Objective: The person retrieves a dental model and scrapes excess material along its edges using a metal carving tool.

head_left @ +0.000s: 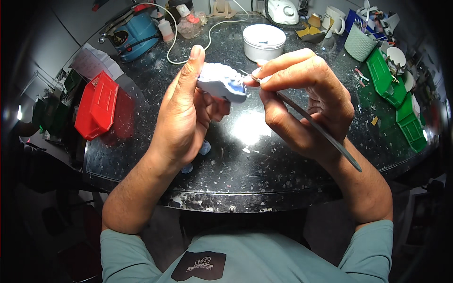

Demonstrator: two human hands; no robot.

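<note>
My left hand (181,104) is closed round a pale dental cast (222,81), its thumb upright along the cast's left side. The cast is held up above the black table, and part of its surface is washed out by bright light. In my right hand (309,101), thumb and fingers pinch a thin dark metal carving tool (325,133). Its handle slants down to the right past the wrist. The fine tip points left and lies at the cast's right side; whether it touches cannot be made out. Small bluish translucent pieces (204,147) lie beneath my left wrist.
A white round tub (264,41) stands behind my hands on the black table (226,170). Red bin (97,106) at left, green trays (384,78) at right. A blue machine (134,37), a white cable (175,35), bottles and a tool cup (361,43) line the back.
</note>
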